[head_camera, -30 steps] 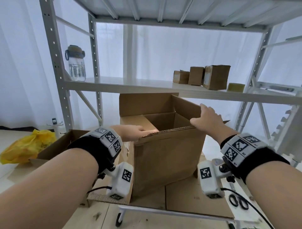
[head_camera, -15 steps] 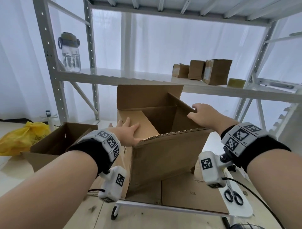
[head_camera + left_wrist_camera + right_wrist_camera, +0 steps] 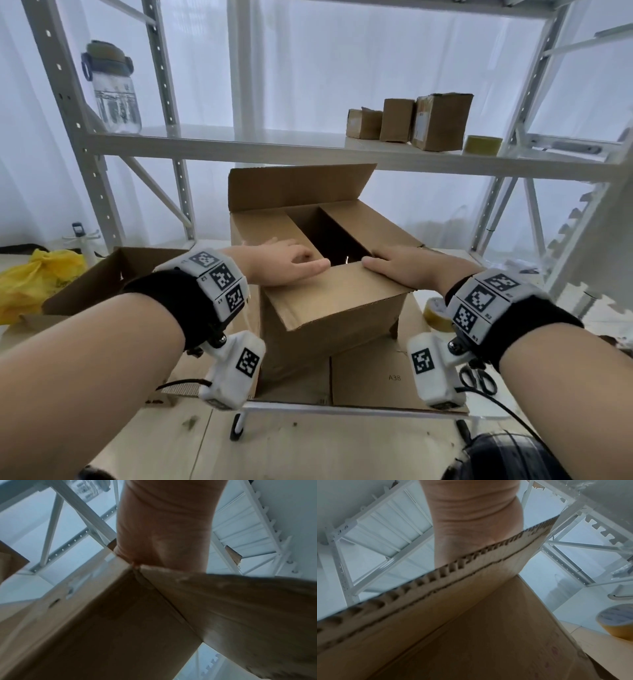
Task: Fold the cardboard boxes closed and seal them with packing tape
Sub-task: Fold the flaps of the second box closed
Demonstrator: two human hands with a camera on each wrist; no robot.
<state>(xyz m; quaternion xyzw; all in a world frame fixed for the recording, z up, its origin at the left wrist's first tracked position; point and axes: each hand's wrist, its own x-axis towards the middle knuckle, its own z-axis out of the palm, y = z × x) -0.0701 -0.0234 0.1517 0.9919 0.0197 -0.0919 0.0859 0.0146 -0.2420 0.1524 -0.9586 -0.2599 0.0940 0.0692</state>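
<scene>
Cardboard box [image 3: 329, 329] is seen standing on flattened cardboard sheets [image 3: 376, 380] on a low white-framed platform, directly below the middle shelf of a white metal rack [image 3: 239, 147]. Its far flap [image 3: 294, 186] is raised upright, both side flaps are folded inward, and the near flap [image 3: 335, 294] is laid almost flat over the opening, with a dark gap left between it and the far flap. The left hand [image 3: 284, 262] is pressed palm-down with straight fingers where the left side flap and the near flap meet; the right hand [image 3: 407, 265] is laid flat with extended fingers on the right part of the near flap. Nothing is gripped by either hand. In the wrist views only each wrist, the corrugated flap edge and the box corner are shown; the fingers are hidden behind the cardboard. A roll of packing tape [image 3: 436, 315] is seen lying on the sheets just right of the box, near the right wrist, and scissors [image 3: 479, 378] are placed nearer, at the platform's right edge. A second open box [image 3: 102, 277] is set to the left, with a yellow plastic bag [image 3: 30, 281] beyond it. On the shelf, a water bottle [image 3: 113, 89] is stood at the left, and three small sealed boxes [image 3: 411, 118] and another tape roll [image 3: 483, 145] at the right, well apart from the hands.
</scene>
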